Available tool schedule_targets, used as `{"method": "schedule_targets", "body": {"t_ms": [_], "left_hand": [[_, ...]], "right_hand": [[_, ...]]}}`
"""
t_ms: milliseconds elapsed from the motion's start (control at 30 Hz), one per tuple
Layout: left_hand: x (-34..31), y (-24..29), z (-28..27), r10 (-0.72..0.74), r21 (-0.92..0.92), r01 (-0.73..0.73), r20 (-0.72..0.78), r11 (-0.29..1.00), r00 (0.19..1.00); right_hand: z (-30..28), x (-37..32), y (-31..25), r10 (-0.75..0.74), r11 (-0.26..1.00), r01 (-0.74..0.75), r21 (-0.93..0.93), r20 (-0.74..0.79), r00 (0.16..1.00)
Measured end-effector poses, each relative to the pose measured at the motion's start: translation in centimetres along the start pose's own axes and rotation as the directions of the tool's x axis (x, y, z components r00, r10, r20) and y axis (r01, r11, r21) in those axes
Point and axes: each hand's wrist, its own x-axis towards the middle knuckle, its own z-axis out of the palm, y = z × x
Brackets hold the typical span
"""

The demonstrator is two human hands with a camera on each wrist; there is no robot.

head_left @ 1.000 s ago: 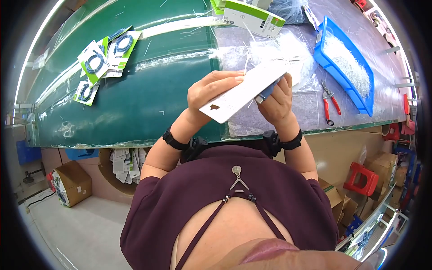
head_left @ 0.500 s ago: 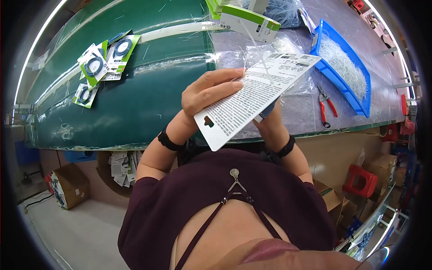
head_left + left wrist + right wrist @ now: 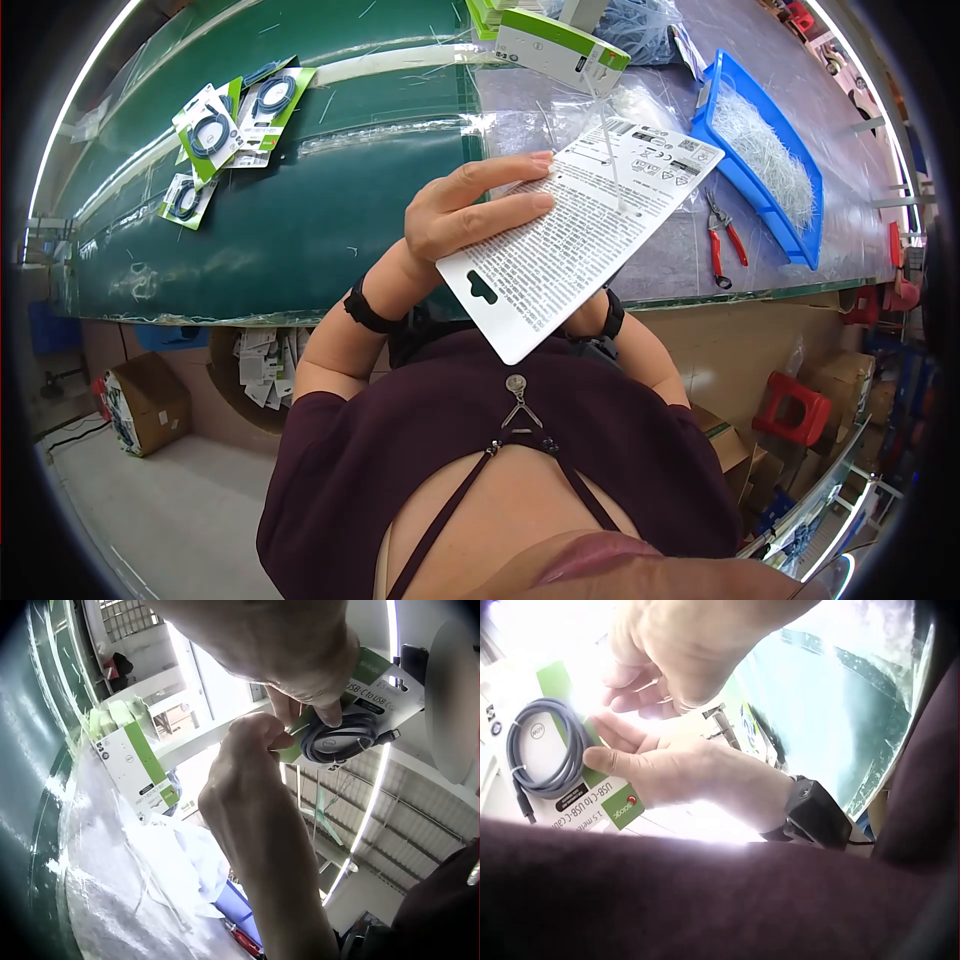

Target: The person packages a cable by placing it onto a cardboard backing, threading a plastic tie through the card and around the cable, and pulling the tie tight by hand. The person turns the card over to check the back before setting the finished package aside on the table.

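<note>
My left hand [image 3: 475, 210] grips the left edge of a printed packaging card [image 3: 590, 225], fingers over its white back and thumb on the front. The right wrist view shows the card's front, with a coiled grey-blue USB-C cable [image 3: 575, 746] on it. A thin white plastic strip [image 3: 613, 168] stands out from the back of the card. My right hand [image 3: 244, 769] is behind the card, mostly hidden in the head view. Its fingers are curled close to the card's green edge and the left fingers; I cannot tell whether they pinch anything.
Several carded cables [image 3: 212, 135] lie on the green mat to the left. A green-and-white box [image 3: 560, 45] stands at the back. On the right are a blue tray [image 3: 712, 125] of white strips and red-handled cutters [image 3: 735, 243]. Clear plastic bags [image 3: 640, 105] lie behind the card.
The card has turned so its printed back faces up, and it has come lower, toward the body. The right hand has moved down behind it, out of most of the head view.
</note>
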Motion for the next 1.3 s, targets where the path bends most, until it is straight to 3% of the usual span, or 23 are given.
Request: {"method": "schedule_targets", "body": {"t_ms": [300, 667, 700, 733, 800, 867, 933, 967, 1000, 1100, 1133, 1200, 1233, 1300], "left_hand": [[0.5, -0.2, -0.5, 0.027, 0.033, -0.029, 0.053, 0.999, 0.998], [0.4, -1.1, -0.5, 0.072, 0.069, -0.078, 0.085, 0.994, 0.994], [0.4, -1.2, -0.5, 0.073, 0.083, -0.081, 0.094, 0.993, 0.993], [0.4, -1.2, -0.5, 0.073, 0.084, -0.082, 0.096, 0.993, 0.993], [0.2, -1.0, -0.3, 0.005, 0.068, -0.01, 0.064, 0.998, 0.998], [-0.2, -0.7, 0.2, -0.033, 0.047, 0.03, 0.059, 0.998, 0.998], [-0.9, -0.6, 1.4, -0.215, -0.034, 0.214, -0.046, 0.976, 0.975], [-1.2, -0.6, 1.9, -0.307, -0.078, 0.3, -0.092, 0.951, 0.947], [-1.8, -0.7, 2.5, -0.306, -0.081, 0.3, -0.082, 0.951, 0.949], [-3.4, -0.9, 3.7, -0.689, -0.426, 0.576, -0.177, 0.697, 0.703], [-3.2, -0.7, 3.9, -0.69, -0.423, 0.581, -0.169, 0.696, 0.704], [-2.4, -0.4, 4.1, -0.739, -0.65, 0.492, -0.164, 0.579, 0.654], [-2.3, -0.3, 4.2, -0.763, -0.746, 0.431, -0.156, 0.508, 0.628], [-2.5, -0.6, 4.1, -0.76, -0.735, 0.434, -0.167, 0.521, 0.628]], "right_hand": [[-0.2, -0.6, 0.3, 0.231, 0.971, -0.222, 0.091, -0.101, 0.968], [-2.1, -1.2, 0.6, 0.475, 0.87, -0.432, 0.237, -0.173, 0.863], [-3.0, -0.6, 1.2, 0.105, 0.984, -0.109, 0.143, 0.035, 0.994], [-3.7, -0.1, 1.3, -0.271, 0.961, 0.245, 0.127, 0.263, 0.926], [-4.2, -0.3, -0.4, -0.531, 0.791, 0.582, -0.186, 0.262, 0.806], [-3.1, -0.8, -2.3, -0.549, 0.751, 0.625, -0.215, 0.322, 0.771], [-2.3, -1.0, -3.8, -0.566, 0.654, 0.712, -0.258, 0.457, 0.686], [-2.0, -0.9, -4.0, -0.574, 0.65, 0.715, -0.258, 0.45, 0.684], [-1.7, -0.8, -4.1, -0.596, 0.65, 0.707, -0.281, 0.388, 0.702], [-1.0, -0.5, -4.4, -0.642, 0.653, 0.688, -0.317, 0.25, 0.725], [-1.0, -0.5, -4.6, -0.674, 0.546, 0.718, -0.431, 0.282, 0.682], [-0.7, -0.4, -5.0, -0.712, 0.294, 0.724, -0.624, 0.363, 0.602], [-0.4, -0.3, -5.3, -0.714, 0.298, 0.724, -0.622, 0.359, 0.602], [0.3, -0.2, -5.9, -0.73, -0.095, 0.7, -0.708, 0.527, 0.435]]}}
